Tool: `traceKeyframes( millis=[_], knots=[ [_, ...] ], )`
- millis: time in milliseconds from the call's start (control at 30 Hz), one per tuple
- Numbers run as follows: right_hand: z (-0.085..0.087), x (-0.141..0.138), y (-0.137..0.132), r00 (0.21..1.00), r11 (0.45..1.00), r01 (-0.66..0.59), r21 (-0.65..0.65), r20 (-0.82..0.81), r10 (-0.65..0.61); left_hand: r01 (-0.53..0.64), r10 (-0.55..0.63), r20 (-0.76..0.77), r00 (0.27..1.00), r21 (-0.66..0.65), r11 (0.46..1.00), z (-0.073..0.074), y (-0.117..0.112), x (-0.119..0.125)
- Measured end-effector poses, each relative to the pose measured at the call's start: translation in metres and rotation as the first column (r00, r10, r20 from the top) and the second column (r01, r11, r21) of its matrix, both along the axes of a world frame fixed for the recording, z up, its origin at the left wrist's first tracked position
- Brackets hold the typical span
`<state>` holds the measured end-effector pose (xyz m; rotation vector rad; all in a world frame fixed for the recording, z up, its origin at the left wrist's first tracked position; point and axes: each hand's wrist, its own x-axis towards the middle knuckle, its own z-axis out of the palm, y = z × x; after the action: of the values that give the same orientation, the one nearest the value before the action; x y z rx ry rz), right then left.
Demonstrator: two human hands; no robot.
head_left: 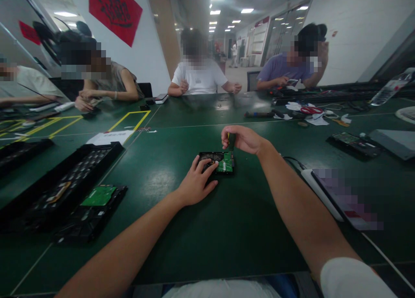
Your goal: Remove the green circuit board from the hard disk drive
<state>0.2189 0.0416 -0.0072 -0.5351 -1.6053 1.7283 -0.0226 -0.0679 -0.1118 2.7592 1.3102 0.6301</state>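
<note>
On the smooth dark-green tabletop (246, 229), straight ahead of the torso, resting the left hand (197, 183) with spread fingers over the left part of a flat black rectangular drive-like block (223, 165) faced with a green circuit board, laid upon rather than wrapped around. Gripping, with the bent fingers and thumb of the right hand (244, 139), an upright slim screwdriver-like tool (231, 141) with a dark-green and yellow handle, pointed down at the block's right end; contact at the tip too small to tell. Judging by looks, probably stiff and fairly dense for so compact a block, with little give in the black casing but a fragile face of thin board and small parts. Likely to slide or swivel on the glossy surface without steadying. Best taken by the black side edges, clear of the board. Outward to the left, note a larger black unit (92, 211) with a green panel, beside a long black tray (112, 156); to the right, a flat phone-like device (348, 198) with a blurred screen; across the table, seated co-workers (197, 78).
</note>
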Motion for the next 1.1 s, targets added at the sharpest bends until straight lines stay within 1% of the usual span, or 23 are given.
traceKeyframes(
  millis=[167, 267, 500, 867, 1100],
  knots=[
    [0.0016, 0.002, 0.0004, 0.999, 1.0, -0.008, -0.014, 0.035, 0.008, -0.003, 0.003, 0.015, 1.0, -0.005, 1.0, 0.0, -0.0003, -0.0003],
    [0.002, 0.0023, -0.0003, 0.999, 0.999, -0.039, -0.009, 0.024, 0.039, 0.003, -0.003, 0.028, 1.0, -0.004, 1.0, -0.0005, -0.0001, -0.0006],
    [0.0016, 0.002, 0.0019, 0.997, 0.996, -0.074, -0.054, 0.016, 0.075, -0.002, 0.002, 0.022, 1.0, -0.008, 1.0, -0.0007, 0.0, -0.0005],
    [-0.0023, 0.0013, 0.0015, 0.999, 0.999, -0.034, 0.014, 0.007, 0.034, -0.005, 0.005, 0.001, 1.0, 0.007, 1.0, 0.0002, -0.0007, 0.0003],
    [-0.0008, 0.0034, 0.0036, 0.999, 0.999, -0.036, 0.008, 0.005, 0.036, -0.002, 0.002, -0.015, 1.0, 0.018, 1.0, 0.0017, -0.0013, 0.0005]
  ],
)
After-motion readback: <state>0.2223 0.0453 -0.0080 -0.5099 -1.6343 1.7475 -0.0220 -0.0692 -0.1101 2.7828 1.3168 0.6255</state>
